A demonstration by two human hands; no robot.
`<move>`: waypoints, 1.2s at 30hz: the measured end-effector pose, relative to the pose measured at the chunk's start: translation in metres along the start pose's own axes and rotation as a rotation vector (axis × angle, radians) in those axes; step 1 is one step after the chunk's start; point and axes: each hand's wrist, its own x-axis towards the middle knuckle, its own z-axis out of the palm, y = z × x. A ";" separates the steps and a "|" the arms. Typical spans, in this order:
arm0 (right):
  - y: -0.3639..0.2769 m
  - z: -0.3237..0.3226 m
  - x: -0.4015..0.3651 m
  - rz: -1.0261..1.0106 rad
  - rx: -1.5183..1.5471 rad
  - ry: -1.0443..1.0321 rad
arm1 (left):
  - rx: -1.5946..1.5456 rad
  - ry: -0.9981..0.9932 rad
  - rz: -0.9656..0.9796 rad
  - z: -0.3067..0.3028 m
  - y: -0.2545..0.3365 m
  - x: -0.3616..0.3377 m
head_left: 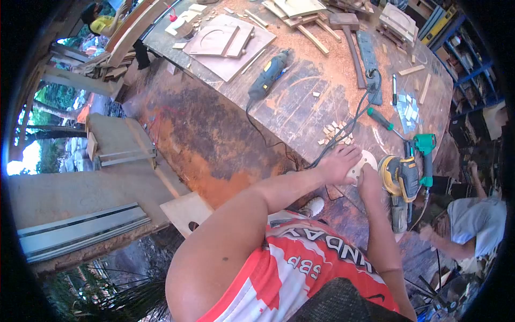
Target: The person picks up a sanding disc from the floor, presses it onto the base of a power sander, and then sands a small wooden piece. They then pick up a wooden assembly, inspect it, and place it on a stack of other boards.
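Observation:
Both my hands are on a pale round disc with small holes, close to the table's near edge. My left hand has its fingers pressed together over the disc's left side. At the lower right of the disc, my right hand grips its edge. Just right of it lies a yellow and black sander. A green tool stands behind the sander. Small wood pieces are piled beyond my left hand, with black cables running past them.
The wooden table bears a dark power tool, a hammer, a green screwdriver, a power strip and wooden panels. A co-worker is at the right; another person is at the upper left.

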 end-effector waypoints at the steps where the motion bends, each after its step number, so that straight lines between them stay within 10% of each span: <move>1: -0.001 -0.001 -0.005 -0.001 0.011 -0.015 | 0.025 -0.022 -0.006 0.000 -0.001 0.000; 36: -0.004 -0.001 -0.004 0.061 -0.053 0.063 | 0.081 -0.157 -0.039 0.002 0.008 0.009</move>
